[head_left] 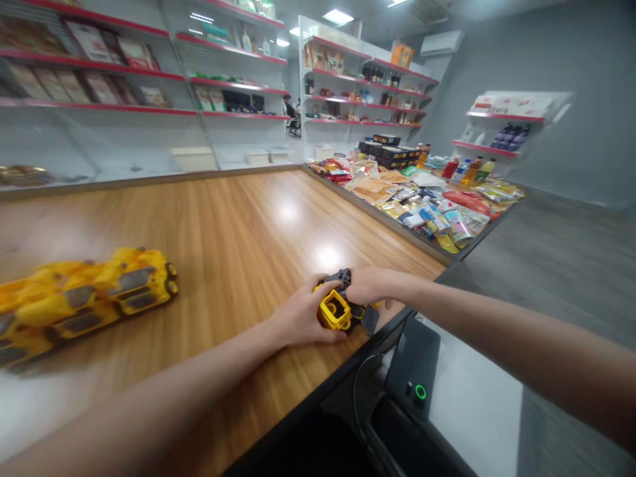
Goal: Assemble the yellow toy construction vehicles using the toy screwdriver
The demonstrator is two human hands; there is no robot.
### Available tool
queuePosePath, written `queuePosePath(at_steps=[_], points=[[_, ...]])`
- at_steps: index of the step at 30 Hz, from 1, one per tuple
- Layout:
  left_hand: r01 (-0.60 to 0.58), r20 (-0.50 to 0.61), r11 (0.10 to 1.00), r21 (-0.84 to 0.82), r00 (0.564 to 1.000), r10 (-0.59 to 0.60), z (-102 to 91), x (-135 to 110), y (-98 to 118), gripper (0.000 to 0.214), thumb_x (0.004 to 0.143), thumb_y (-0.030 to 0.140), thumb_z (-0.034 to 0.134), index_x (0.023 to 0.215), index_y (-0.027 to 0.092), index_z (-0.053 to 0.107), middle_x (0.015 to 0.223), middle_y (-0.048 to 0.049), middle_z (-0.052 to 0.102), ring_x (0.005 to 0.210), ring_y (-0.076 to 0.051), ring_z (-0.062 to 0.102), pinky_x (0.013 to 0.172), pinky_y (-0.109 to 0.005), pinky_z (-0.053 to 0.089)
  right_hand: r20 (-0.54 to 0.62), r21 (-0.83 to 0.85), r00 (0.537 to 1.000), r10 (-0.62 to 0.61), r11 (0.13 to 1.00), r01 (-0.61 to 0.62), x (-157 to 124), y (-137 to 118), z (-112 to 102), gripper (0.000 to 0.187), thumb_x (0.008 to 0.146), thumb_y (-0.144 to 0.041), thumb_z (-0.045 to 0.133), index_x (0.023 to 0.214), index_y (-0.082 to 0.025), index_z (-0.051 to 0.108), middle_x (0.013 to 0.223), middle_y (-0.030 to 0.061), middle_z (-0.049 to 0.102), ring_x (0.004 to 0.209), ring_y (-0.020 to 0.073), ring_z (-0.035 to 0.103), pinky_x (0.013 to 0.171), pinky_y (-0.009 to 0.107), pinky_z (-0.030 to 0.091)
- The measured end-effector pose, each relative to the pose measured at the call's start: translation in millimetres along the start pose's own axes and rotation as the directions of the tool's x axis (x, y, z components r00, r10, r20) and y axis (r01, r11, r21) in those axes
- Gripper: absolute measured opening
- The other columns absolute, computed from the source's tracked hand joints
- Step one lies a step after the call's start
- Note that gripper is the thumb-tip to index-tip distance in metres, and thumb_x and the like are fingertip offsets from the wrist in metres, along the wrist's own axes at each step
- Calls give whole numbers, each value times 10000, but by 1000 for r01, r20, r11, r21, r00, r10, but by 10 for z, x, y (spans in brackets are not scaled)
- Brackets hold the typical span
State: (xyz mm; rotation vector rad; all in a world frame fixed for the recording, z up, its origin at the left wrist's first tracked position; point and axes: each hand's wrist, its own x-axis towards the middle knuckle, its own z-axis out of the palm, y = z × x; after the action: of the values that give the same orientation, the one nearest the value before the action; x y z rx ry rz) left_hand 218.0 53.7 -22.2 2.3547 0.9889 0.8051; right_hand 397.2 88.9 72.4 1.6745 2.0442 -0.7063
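A yellow and black toy construction vehicle [335, 310] rests on the wooden table near its right front edge. My left hand [303, 311] is closed around its yellow frame, with the thumb low and the fingers over the top. From the other side, my right hand [368, 286] grips the same toy by its dark parts; its fingertips are partly hidden. A dark grey, flat piece like a blade [369, 319] sticks out below my right hand. At the left, a row of yellow toy vehicles [89, 298] stands on the table, blurred.
The wooden table [238, 218] has a dark edge close to my hands. Just past it lie a black device with a green-lit ring [415, 364] and a cable. A second table holds many packets [432, 218] and bottles [471, 171]. Stocked shelves [238, 86] line the back.
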Motion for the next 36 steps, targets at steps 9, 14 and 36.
queuePosePath(at_steps=[9, 14, 36], points=[[236, -89, 962, 134, 970, -226, -1073, -1831, -30, 969, 598, 449, 843, 1428, 259, 380, 1459, -133, 373, 1344, -345, 423, 1140, -485, 362, 93, -47, 922, -376, 923, 381, -126, -1857, 248, 468, 772, -369, 563, 1154, -121, 669, 1184, 196, 666, 727, 303, 725, 402, 294, 562], [266, -105, 955, 135, 962, -253, -1228, -2133, -5, 1013, 585, 470, 853, 1445, 261, 361, 1458, -146, 371, 1365, -357, 398, 1138, -506, 359, 132, -29, 893, -430, 899, 437, -117, -2152, 273, 473, 754, -348, 571, 1116, -58, 665, 1190, 249, 640, 619, 271, 711, 377, 300, 551], [437, -527, 892, 114, 788, -319, -1525, -3402, 908, 677, 887, 584, 520, 1453, 255, 346, 1527, -76, 404, 1415, -313, 362, 1146, -538, 328, -346, -73, 828, -442, 892, 446, -407, -495, 426, 424, 830, -108, 471, 1236, -144, 588, 959, 111, 704, 634, 152, 653, 500, 215, 448]])
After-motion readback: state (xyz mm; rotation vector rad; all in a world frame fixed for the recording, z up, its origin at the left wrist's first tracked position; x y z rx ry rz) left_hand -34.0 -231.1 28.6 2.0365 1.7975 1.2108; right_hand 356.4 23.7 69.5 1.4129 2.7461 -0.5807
